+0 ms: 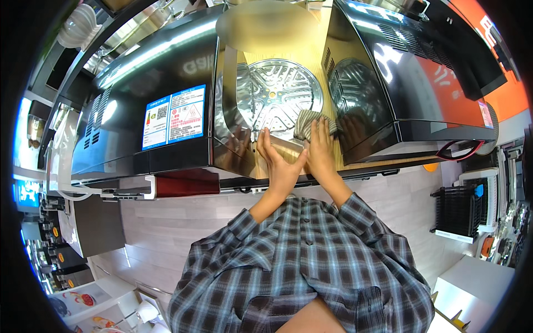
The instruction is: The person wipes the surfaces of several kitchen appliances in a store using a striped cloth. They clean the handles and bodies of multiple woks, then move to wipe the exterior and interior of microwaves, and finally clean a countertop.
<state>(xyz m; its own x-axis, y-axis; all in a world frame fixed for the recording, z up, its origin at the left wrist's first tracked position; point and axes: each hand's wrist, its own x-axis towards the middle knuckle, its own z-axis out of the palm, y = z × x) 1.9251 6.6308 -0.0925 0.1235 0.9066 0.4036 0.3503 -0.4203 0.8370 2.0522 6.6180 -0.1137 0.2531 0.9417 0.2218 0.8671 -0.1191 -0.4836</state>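
Note:
A round, perforated metal plate lies on a wooden shelf between two black microwave ovens. My right hand rests with its fingers on a folded striped cloth at the plate's near right edge. Whether the fingers grip the cloth or only press on it, I cannot tell. My left hand has its fingers spread at the near edge of the plate and holds no visible object. The two hands are close together near the shelf's front edge.
The left microwave oven bears printed labels on its glossy side. Close on the right stands the other microwave oven. Behind the plate, part of the view is blurred. A dark red panel sits below the left oven. Black racks stand farther right.

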